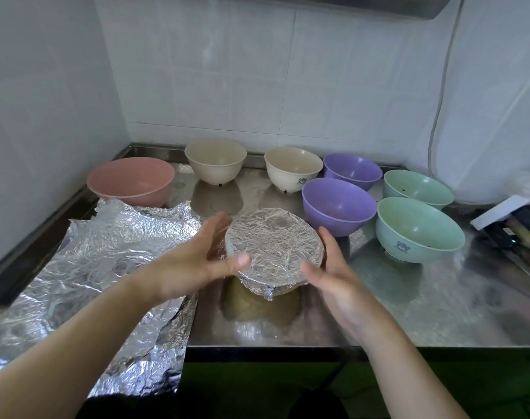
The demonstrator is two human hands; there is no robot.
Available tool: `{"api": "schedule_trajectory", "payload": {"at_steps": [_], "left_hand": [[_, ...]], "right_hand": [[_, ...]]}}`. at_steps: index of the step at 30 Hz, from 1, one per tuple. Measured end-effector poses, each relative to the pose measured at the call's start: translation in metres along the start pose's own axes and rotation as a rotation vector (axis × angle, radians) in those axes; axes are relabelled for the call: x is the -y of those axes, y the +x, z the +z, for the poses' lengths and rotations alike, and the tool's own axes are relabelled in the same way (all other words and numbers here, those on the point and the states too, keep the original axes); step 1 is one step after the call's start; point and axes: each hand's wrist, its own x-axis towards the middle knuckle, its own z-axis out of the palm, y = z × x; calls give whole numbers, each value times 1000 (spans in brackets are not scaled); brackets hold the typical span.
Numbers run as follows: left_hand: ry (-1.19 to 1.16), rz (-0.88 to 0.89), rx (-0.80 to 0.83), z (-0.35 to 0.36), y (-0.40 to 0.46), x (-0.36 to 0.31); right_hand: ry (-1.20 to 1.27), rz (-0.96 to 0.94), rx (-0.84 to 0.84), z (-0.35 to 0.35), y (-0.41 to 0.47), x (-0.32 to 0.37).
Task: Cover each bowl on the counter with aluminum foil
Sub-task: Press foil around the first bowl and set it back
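- Now your left hand (194, 261) and your right hand (333, 273) sit on each side of the foil-covered bowl (274, 243), near the front of the shiny metal surface (408, 297).
- Your left grip is spread, with straight fingers at the bowl's left edge and the thumb by the front of the foil.
- Your right grip is spread too, with loose fingers close to the bowl's right edge. You cannot tell if they touch it.
- That bowl's foil is wrinkly, folded down over the rim, with a small flap hanging at the front.
- To your left lies a big crumpled foil sheet (106, 267), hanging a little over the front edge.
- Behind the sheet is a pink bowl (130, 181) with no cover.
- At the back stand two cream bowls, one on the left (215, 160) and one on the right (292, 169).
- To the right are two purple bowls, near (337, 205) and far (353, 172), then two green bowls, near (419, 228) and far (418, 187). All are uncovered.
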Motion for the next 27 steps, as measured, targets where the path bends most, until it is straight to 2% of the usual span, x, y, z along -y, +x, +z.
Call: {"api": "schedule_trajectory", "payload": {"at_steps": [2, 5, 10, 15, 19, 23, 27], "left_hand": [[-21, 5, -130, 7, 3, -6], [107, -10, -181, 21, 6, -8], [189, -70, -107, 24, 2, 5], [303, -75, 21, 14, 1, 8], [243, 2, 8, 15, 2, 9], [314, 1, -36, 14, 5, 6], [312, 5, 6, 4, 8, -2]], "right_hand": [[76, 14, -64, 8, 4, 2], [21, 16, -161, 19, 8, -1], [-170, 12, -181, 15, 8, -10], [-222, 26, -170, 14, 9, -6], [-149, 36, -108, 14, 1, 5], [-288, -2, -10, 13, -8, 1], [-327, -26, -17, 14, -12, 2]]}}
